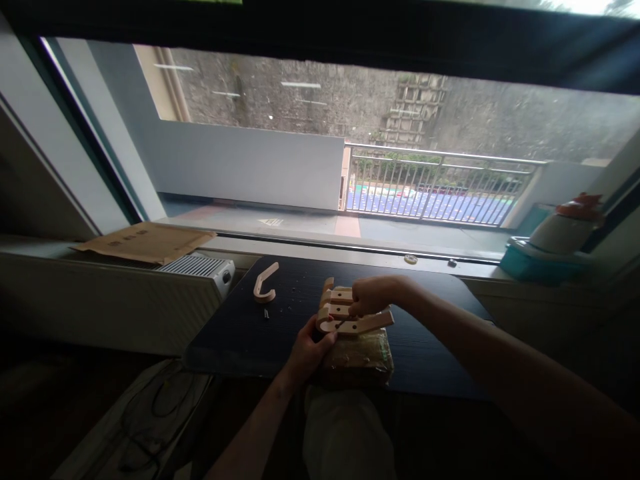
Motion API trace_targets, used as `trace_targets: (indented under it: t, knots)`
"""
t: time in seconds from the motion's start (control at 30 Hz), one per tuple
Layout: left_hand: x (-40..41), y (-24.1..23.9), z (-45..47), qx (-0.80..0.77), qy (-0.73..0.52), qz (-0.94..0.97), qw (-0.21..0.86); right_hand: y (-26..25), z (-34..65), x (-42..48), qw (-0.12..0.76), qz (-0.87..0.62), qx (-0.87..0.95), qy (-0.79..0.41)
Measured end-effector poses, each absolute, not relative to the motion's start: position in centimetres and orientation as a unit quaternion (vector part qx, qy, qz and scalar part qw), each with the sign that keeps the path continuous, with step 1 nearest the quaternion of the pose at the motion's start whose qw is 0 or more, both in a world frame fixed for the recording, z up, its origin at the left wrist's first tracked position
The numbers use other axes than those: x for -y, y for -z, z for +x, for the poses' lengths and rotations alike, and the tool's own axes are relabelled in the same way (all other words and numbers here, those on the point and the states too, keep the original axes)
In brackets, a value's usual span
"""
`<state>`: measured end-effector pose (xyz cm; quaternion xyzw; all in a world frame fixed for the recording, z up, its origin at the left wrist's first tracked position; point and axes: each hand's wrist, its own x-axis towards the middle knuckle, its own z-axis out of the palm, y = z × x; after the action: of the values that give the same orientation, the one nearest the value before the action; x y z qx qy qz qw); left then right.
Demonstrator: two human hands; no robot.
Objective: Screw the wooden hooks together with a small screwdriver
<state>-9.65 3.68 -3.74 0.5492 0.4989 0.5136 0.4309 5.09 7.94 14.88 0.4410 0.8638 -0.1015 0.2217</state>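
Observation:
Several pale wooden J-shaped hooks lie side by side on a plastic-wrapped block (pixel 359 357) at the table's front edge. My left hand (pixel 311 350) is closed on the curved end of the nearest wooden hook (pixel 373 323), thumb along its near side. Above the row is my right hand (pixel 369 295), its fingers wrapped round what looks like a small screwdriver, mostly hidden by the hand. The thin shaft slants down toward a hole near that hook's curve. Farther left, a loose wooden hook (pixel 259 288) rests on the table, with small screws (pixel 267 313) just below it.
The dark table (pixel 225 340) stands against the window sill. Left of it are a radiator (pixel 200 270) and a brown envelope (pixel 150 241). A tape roll (pixel 411 259) and a teal box (pixel 530 261) with a bottle (pixel 565 227) sit on the sill.

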Motion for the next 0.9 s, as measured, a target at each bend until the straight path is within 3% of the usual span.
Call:
trace_targets:
  t: [0.07,0.17,0.3,0.43,0.57,0.9]
  knots:
    - [-3.5,3.5,-9.7,-0.503,-0.510,0.549,0.431,-14.9,7.4,-7.9,0.157,0.460,-0.862,0.147]
    - [-3.1,3.1,-9.5,-0.492,-0.514,0.552,0.434,-13.1,11.7,-6.9,-0.068,0.481,-0.849,0.209]
    - [-2.7,2.8,-8.9,-0.486,-0.524,0.560,0.419,-7.0,15.3,-4.7,-0.278,0.580,-0.727,0.241]
    - [-2.6,3.2,-8.6,-0.494,-0.526,0.564,0.401,-1.7,14.3,-3.6,-0.431,0.580,-0.605,0.335]
    - [-2.9,3.8,-8.9,-0.480,-0.527,0.582,0.392,-0.4,12.1,-3.9,-0.503,0.505,-0.557,0.426]
    - [-3.1,3.4,-8.8,-0.474,-0.520,0.587,0.399,-0.7,11.6,-3.9,-0.528,0.503,-0.562,0.389]
